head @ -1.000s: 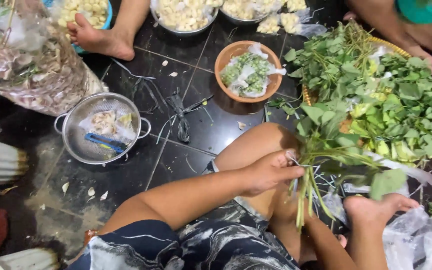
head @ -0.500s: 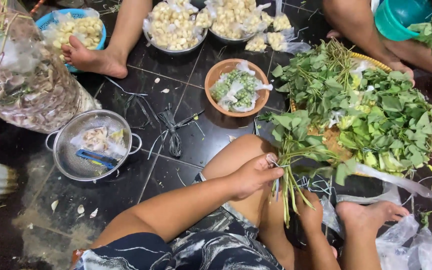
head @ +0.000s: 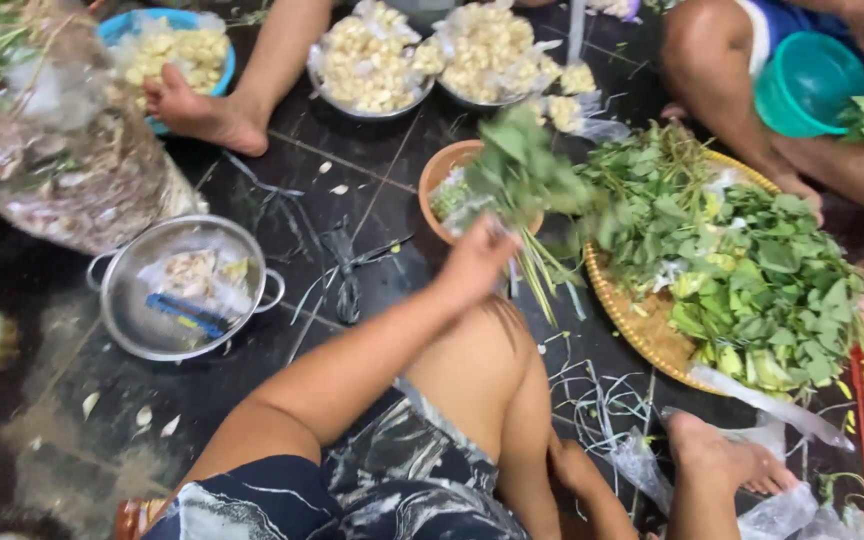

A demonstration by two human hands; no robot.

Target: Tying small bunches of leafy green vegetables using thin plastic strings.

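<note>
- Your left hand [head: 474, 262], fingers closed around a bunch of leafy stems [head: 524, 185], above the brown bowl [head: 444, 180].
- Woven tray [head: 642, 320] of greens at 3 o'clock.
- Your right hand [head: 574, 468]: fingers' state cannot be told.

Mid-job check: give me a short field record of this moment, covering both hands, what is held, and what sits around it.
Left hand: raised, gripping a bunch of leafy stems
Right hand: low by the knee; grip hidden
Under the bunch: brown bowl
Right of it: woven tray piled with green leaves
Left: metal pot holding scraps
Floor: dark tiles
</note>
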